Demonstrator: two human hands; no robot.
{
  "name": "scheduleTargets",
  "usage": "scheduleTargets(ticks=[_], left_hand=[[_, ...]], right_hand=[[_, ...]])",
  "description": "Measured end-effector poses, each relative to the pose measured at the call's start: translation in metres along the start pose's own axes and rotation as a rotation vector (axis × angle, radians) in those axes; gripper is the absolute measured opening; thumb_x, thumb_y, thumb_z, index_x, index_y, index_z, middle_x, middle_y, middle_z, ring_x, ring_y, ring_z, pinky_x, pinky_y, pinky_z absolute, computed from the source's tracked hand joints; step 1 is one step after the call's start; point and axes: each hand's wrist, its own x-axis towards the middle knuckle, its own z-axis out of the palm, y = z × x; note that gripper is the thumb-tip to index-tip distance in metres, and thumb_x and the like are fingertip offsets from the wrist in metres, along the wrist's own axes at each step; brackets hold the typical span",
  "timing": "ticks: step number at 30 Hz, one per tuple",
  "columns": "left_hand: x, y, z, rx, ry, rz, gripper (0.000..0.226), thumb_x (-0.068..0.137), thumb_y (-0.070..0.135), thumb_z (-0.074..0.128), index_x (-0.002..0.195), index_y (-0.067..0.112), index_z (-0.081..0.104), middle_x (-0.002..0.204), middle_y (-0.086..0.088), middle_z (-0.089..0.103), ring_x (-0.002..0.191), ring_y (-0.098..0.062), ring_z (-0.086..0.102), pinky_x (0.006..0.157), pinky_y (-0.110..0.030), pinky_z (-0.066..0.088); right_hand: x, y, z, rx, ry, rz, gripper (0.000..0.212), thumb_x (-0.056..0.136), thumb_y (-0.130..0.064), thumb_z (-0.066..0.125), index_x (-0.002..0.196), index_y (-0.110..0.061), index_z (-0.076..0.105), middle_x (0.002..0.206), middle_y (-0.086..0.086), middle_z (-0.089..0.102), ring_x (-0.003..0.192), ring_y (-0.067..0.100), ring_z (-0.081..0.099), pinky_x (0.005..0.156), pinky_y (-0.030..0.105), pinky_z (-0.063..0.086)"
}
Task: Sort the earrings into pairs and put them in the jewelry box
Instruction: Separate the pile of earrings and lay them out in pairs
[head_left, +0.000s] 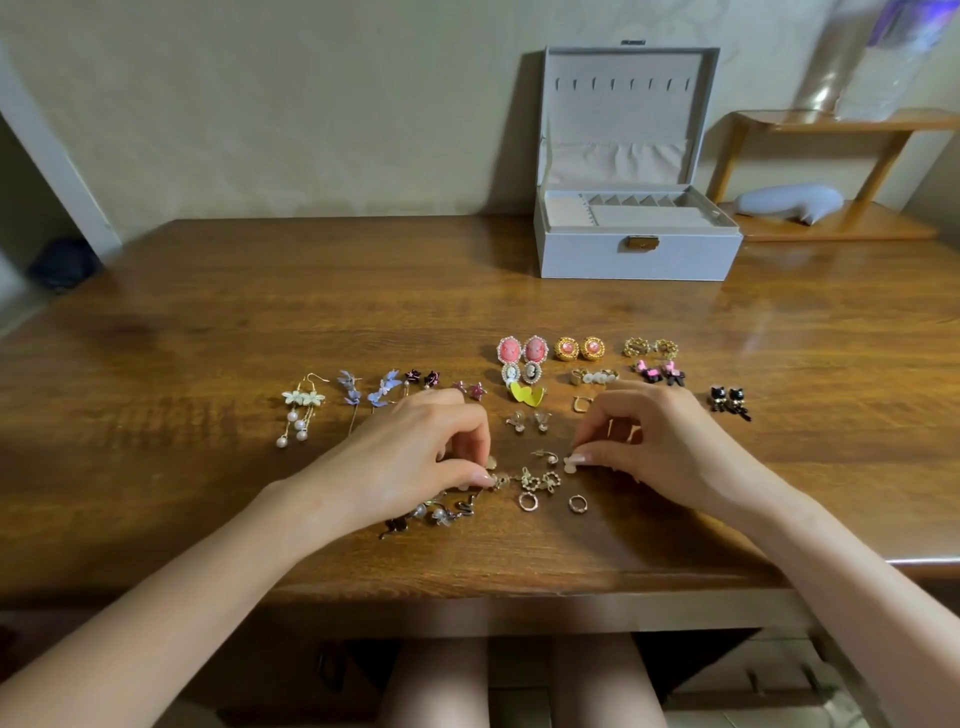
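Many earrings lie in pairs on the wooden table (260, 312): pink cameo ovals (522, 349), gold round studs (579, 348), black cats (730, 401), yellow hearts (525, 393), pearl flower drops (300, 413). Near the front lies a loose cluster of small gold earrings (540, 480) and two hoops (529, 501). My left hand (421, 457) pinches a small gold earring (498, 480) at the cluster's left side. My right hand (660, 441) pinches a small pale flower earring (571, 462) on its right. The open grey jewelry box (639, 254) stands at the back.
A wooden shelf (831, 223) with a grey pillow-like object (789, 200) stands right of the box. Dark and pearl earrings (431, 514) lie under my left wrist. The table's front edge (519, 587) runs just below the cluster.
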Motion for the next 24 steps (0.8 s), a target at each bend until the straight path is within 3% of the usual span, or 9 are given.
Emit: scheduleTargets(ticks=[5, 8, 11, 15, 17, 21, 24], left_hand=[[0.001, -0.001, -0.001, -0.003, 0.015, -0.003, 0.012, 0.081, 0.039, 0.064, 0.079, 0.029, 0.056, 0.087, 0.016, 0.046, 0.078, 0.002, 0.046, 0.064, -0.012, 0.034], [0.002, -0.002, -0.004, -0.039, 0.061, -0.003, 0.013, 0.080, 0.039, 0.065, 0.077, 0.030, 0.057, 0.085, 0.016, 0.049, 0.080, 0.002, 0.048, 0.065, -0.009, 0.037], [0.005, 0.000, -0.009, -0.102, 0.109, -0.015, 0.011, 0.081, 0.035, 0.065, 0.080, 0.026, 0.058, 0.081, 0.014, 0.058, 0.076, 0.006, 0.050, 0.065, -0.005, 0.038], [0.009, 0.006, -0.012, -0.153, 0.154, -0.009, 0.008, 0.084, 0.029, 0.063, 0.085, 0.023, 0.058, 0.078, 0.009, 0.061, 0.063, 0.008, 0.051, 0.059, -0.006, 0.040], [0.010, 0.009, -0.013, -0.161, 0.175, 0.012, 0.007, 0.085, 0.026, 0.062, 0.087, 0.020, 0.059, 0.078, 0.009, 0.061, 0.060, 0.010, 0.050, 0.057, -0.006, 0.039], [0.014, 0.010, -0.011, -0.160, 0.168, 0.034, 0.006, 0.084, 0.030, 0.060, 0.086, 0.024, 0.062, 0.080, 0.010, 0.064, 0.076, 0.003, 0.055, 0.066, -0.007, 0.041], [0.016, 0.008, -0.007, -0.176, 0.158, 0.036, 0.008, 0.084, 0.030, 0.061, 0.086, 0.022, 0.064, 0.080, 0.012, 0.064, 0.078, 0.001, 0.055, 0.066, -0.007, 0.041]], right_hand=[[-0.003, -0.003, 0.000, 0.087, 0.022, 0.016, 0.008, 0.074, -0.021, 0.076, 0.075, -0.020, 0.069, 0.072, -0.015, 0.060, 0.064, 0.001, 0.057, 0.056, 0.017, 0.048], [-0.005, -0.007, -0.002, 0.221, 0.038, 0.051, 0.007, 0.077, -0.013, 0.073, 0.078, -0.012, 0.066, 0.069, -0.008, 0.063, 0.054, 0.000, 0.060, 0.050, 0.017, 0.051], [-0.006, -0.008, -0.003, 0.289, 0.053, 0.066, 0.010, 0.078, -0.006, 0.071, 0.077, -0.011, 0.063, 0.071, -0.001, 0.066, 0.056, 0.002, 0.063, 0.052, 0.013, 0.049], [-0.002, -0.006, 0.000, 0.198, 0.009, 0.040, 0.020, 0.082, -0.002, 0.066, 0.084, -0.022, 0.066, 0.079, -0.005, 0.064, 0.063, 0.006, 0.064, 0.059, 0.021, 0.056], [0.000, -0.006, 0.003, 0.090, -0.018, -0.008, 0.022, 0.085, -0.003, 0.062, 0.087, -0.024, 0.070, 0.084, -0.009, 0.060, 0.068, 0.005, 0.060, 0.063, 0.018, 0.052], [0.001, -0.011, 0.006, -0.042, -0.057, -0.057, 0.022, 0.089, -0.004, 0.057, 0.091, -0.020, 0.072, 0.087, -0.012, 0.052, 0.072, -0.006, 0.048, 0.065, 0.005, 0.035], [0.001, -0.018, 0.009, -0.061, -0.079, -0.107, 0.022, 0.088, -0.002, 0.057, 0.090, -0.017, 0.072, 0.082, -0.020, 0.046, 0.074, -0.009, 0.045, 0.069, 0.003, 0.034]])
